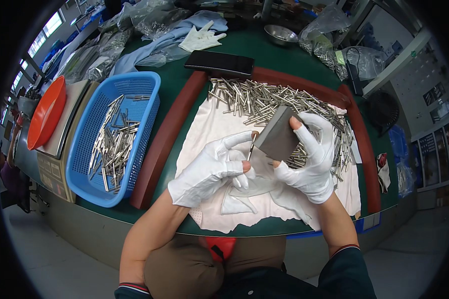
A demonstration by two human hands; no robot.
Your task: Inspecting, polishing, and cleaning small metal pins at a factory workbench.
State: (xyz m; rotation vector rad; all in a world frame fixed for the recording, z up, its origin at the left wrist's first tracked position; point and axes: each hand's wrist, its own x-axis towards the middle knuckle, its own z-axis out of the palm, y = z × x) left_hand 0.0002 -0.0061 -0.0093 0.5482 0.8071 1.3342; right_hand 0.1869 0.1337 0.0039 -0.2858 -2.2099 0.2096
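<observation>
Through the head camera I look down on two hands in white gloves, bare at some fingertips, working over a green table [262, 56]. My left hand [212, 167] is partly closed, pinching one slim metal pin [251, 149] between forefinger and thumb; the pin stands nearly upright, its top at the forefinger. My right hand [312, 157] is curved around a flat gray block [280, 137], gripping it by its edges with thumb and fingers, so that the block tilts just beside the pin. Whether pin and block touch, I cannot tell.

Behind and around the block, a heap of similar silvery pins [269, 102] spreads over a pale pink cloth [199, 132]. A red-brown frame [162, 144] borders the cloth on the left, far and right sides. Left of it, a blue basket [145, 134] holds more loose pins [115, 147]. A black phone [219, 64] lies at the frame's far left corner, with an unworn white glove [203, 38] beyond it.
</observation>
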